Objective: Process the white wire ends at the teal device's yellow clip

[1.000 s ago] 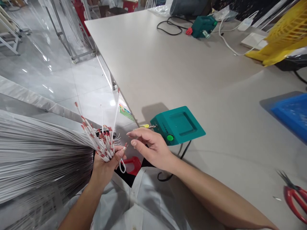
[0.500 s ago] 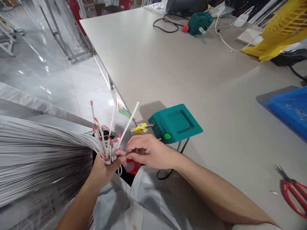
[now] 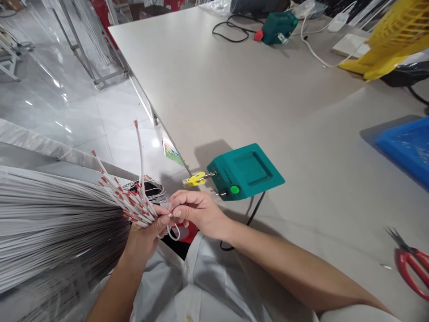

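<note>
My left hand [image 3: 147,230] is closed around a bundle of white wires [image 3: 129,201], whose red-tipped or bare copper ends fan out up and to the left. One wire stands higher than the others. My right hand [image 3: 196,210] meets the left thumb and forefinger, its fingertips pinching a small white wire end [image 3: 170,215]. Below the fingers hangs a white wire loop [image 3: 174,233]. Just beyond my right hand, a green device [image 3: 246,172] with a green button lies on the table, a yellow clip [image 3: 195,179] attached at its left side.
A mass of long white wires [image 3: 50,223] stretches off to the left. Red-handled scissors [image 3: 410,264] and a blue tray [image 3: 407,145] lie on the right of the table [image 3: 214,89]. Farther back are another green device [image 3: 278,29], cords and a yellow fan-like object [image 3: 392,40].
The bundle has tilted to the left, and its wire ends now lean away from my right hand. My right hand has shifted slightly left, and the loop below shows more fully.
</note>
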Action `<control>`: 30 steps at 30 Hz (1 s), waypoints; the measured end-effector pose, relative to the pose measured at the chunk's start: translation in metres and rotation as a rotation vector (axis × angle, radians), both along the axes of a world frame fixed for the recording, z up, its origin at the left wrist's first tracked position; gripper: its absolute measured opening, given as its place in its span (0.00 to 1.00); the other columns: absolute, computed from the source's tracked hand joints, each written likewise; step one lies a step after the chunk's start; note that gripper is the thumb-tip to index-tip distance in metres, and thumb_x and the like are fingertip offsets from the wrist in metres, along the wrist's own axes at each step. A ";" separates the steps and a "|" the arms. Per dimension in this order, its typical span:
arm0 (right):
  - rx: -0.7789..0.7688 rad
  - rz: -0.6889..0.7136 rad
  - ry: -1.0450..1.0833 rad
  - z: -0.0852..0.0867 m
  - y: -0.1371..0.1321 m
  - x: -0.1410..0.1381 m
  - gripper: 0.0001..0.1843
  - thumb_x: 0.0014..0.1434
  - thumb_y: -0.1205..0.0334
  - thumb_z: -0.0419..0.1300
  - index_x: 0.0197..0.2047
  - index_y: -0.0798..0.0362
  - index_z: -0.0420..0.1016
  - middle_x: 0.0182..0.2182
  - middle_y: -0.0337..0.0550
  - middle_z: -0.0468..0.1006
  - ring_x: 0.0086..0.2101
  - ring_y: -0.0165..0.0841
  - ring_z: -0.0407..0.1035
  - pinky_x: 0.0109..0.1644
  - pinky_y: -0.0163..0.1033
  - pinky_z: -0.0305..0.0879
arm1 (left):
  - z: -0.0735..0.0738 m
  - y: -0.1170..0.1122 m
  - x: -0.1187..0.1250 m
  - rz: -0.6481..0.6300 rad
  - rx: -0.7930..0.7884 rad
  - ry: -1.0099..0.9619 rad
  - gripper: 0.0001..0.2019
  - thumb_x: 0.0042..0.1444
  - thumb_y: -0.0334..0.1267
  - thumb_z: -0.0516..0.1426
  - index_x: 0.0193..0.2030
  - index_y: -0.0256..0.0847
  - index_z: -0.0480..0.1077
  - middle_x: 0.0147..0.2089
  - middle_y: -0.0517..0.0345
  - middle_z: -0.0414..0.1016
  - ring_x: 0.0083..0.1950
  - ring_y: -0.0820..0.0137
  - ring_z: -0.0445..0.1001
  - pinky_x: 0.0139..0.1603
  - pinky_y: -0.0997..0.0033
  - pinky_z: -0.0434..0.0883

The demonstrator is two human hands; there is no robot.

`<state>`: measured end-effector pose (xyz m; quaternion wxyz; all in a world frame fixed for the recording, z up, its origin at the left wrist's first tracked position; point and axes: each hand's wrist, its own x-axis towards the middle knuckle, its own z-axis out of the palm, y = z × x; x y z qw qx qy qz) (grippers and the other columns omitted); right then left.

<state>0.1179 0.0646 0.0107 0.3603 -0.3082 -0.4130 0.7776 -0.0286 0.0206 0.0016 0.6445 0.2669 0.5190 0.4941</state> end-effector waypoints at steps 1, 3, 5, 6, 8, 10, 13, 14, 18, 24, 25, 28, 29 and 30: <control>-0.029 -0.002 0.005 -0.002 -0.001 -0.001 0.12 0.48 0.55 0.65 0.29 0.56 0.72 0.22 0.35 0.70 0.19 0.21 0.62 0.19 0.27 0.58 | -0.001 0.000 0.001 0.000 -0.002 -0.020 0.11 0.37 0.42 0.65 0.24 0.38 0.73 0.18 0.62 0.69 0.18 0.78 0.59 0.18 0.77 0.55; -0.066 -0.006 0.009 -0.004 -0.001 -0.001 0.13 0.47 0.54 0.65 0.28 0.56 0.73 0.20 0.34 0.69 0.18 0.20 0.60 0.18 0.26 0.56 | -0.003 -0.001 0.003 0.002 -0.008 -0.054 0.10 0.38 0.41 0.65 0.24 0.38 0.73 0.19 0.62 0.69 0.18 0.78 0.59 0.18 0.76 0.55; -0.068 -0.017 0.011 -0.005 -0.001 -0.002 0.13 0.47 0.54 0.65 0.28 0.56 0.73 0.20 0.34 0.69 0.18 0.21 0.61 0.19 0.27 0.56 | -0.004 -0.001 0.004 0.010 -0.009 -0.070 0.10 0.39 0.41 0.65 0.24 0.38 0.72 0.19 0.62 0.69 0.19 0.78 0.60 0.18 0.76 0.56; -0.054 -0.025 0.011 -0.004 -0.001 -0.001 0.12 0.48 0.54 0.64 0.28 0.56 0.72 0.21 0.35 0.70 0.18 0.21 0.61 0.19 0.27 0.57 | -0.004 -0.001 0.005 0.015 -0.004 -0.068 0.09 0.40 0.41 0.65 0.24 0.38 0.72 0.19 0.62 0.69 0.19 0.78 0.60 0.19 0.76 0.56; 0.009 -0.063 -0.001 -0.002 -0.001 -0.001 0.11 0.49 0.55 0.63 0.28 0.55 0.72 0.23 0.35 0.70 0.20 0.22 0.63 0.21 0.29 0.60 | -0.004 0.000 0.006 0.028 0.014 -0.039 0.09 0.41 0.41 0.64 0.25 0.37 0.72 0.19 0.62 0.68 0.18 0.79 0.59 0.18 0.77 0.56; 0.117 -0.117 -0.054 0.000 0.000 0.000 0.09 0.51 0.58 0.62 0.28 0.55 0.72 0.26 0.37 0.70 0.21 0.22 0.63 0.24 0.30 0.62 | -0.003 0.000 0.006 0.025 0.042 0.039 0.09 0.42 0.40 0.63 0.27 0.37 0.73 0.19 0.62 0.68 0.18 0.79 0.58 0.18 0.77 0.55; 0.324 -0.197 -0.220 0.002 0.000 0.001 0.06 0.53 0.62 0.60 0.27 0.55 0.72 0.26 0.38 0.69 0.24 0.25 0.64 0.27 0.31 0.63 | -0.001 -0.001 0.006 0.006 0.071 0.211 0.07 0.45 0.39 0.62 0.29 0.37 0.74 0.17 0.64 0.65 0.18 0.79 0.58 0.18 0.76 0.56; 0.405 -0.214 -0.288 0.002 0.000 0.002 0.06 0.54 0.64 0.59 0.27 0.55 0.72 0.26 0.39 0.70 0.26 0.26 0.64 0.29 0.32 0.64 | -0.001 -0.002 0.007 0.001 0.076 0.254 0.07 0.46 0.38 0.62 0.29 0.37 0.74 0.16 0.65 0.63 0.18 0.79 0.58 0.18 0.77 0.56; 0.817 -0.235 -0.565 0.000 -0.001 0.005 0.08 0.57 0.67 0.53 0.30 0.57 0.72 0.27 0.44 0.73 0.30 0.29 0.67 0.33 0.34 0.64 | -0.003 -0.006 0.009 0.036 0.098 0.334 0.03 0.47 0.35 0.62 0.28 0.38 0.74 0.16 0.67 0.61 0.19 0.80 0.57 0.19 0.78 0.56; 1.451 -0.114 -1.010 -0.006 0.002 0.015 0.10 0.57 0.69 0.49 0.33 0.56 0.72 0.31 0.47 0.75 0.28 0.32 0.68 0.30 0.35 0.61 | -0.013 -0.008 0.009 0.101 0.060 0.279 0.04 0.48 0.35 0.61 0.30 0.38 0.75 0.17 0.65 0.65 0.19 0.81 0.59 0.18 0.80 0.57; 1.428 -0.056 -1.052 -0.006 0.002 0.016 0.10 0.56 0.69 0.49 0.33 0.56 0.72 0.32 0.47 0.75 0.28 0.32 0.68 0.30 0.35 0.61 | -0.014 -0.007 0.008 0.114 0.053 0.274 0.04 0.48 0.35 0.61 0.31 0.38 0.75 0.18 0.65 0.66 0.19 0.81 0.59 0.18 0.80 0.57; 1.151 -0.004 -0.987 -0.005 0.004 0.019 0.10 0.56 0.70 0.49 0.35 0.56 0.71 0.34 0.47 0.75 0.32 0.33 0.69 0.33 0.35 0.64 | -0.014 -0.005 0.005 0.128 0.057 0.275 0.05 0.48 0.35 0.61 0.33 0.38 0.75 0.22 0.62 0.71 0.19 0.81 0.60 0.18 0.80 0.58; 1.046 -0.036 -0.907 -0.004 0.004 0.019 0.10 0.57 0.69 0.50 0.38 0.57 0.71 0.35 0.48 0.76 0.34 0.33 0.70 0.35 0.36 0.65 | -0.014 -0.004 0.004 0.122 0.061 0.271 0.05 0.48 0.35 0.61 0.33 0.38 0.75 0.22 0.62 0.71 0.19 0.81 0.60 0.18 0.80 0.58; 0.961 -0.079 -0.817 -0.003 0.004 0.018 0.10 0.59 0.67 0.50 0.41 0.57 0.70 0.37 0.48 0.76 0.36 0.33 0.70 0.38 0.36 0.66 | -0.015 -0.004 0.003 0.111 0.063 0.263 0.05 0.48 0.35 0.61 0.32 0.38 0.75 0.21 0.62 0.70 0.19 0.81 0.59 0.18 0.80 0.58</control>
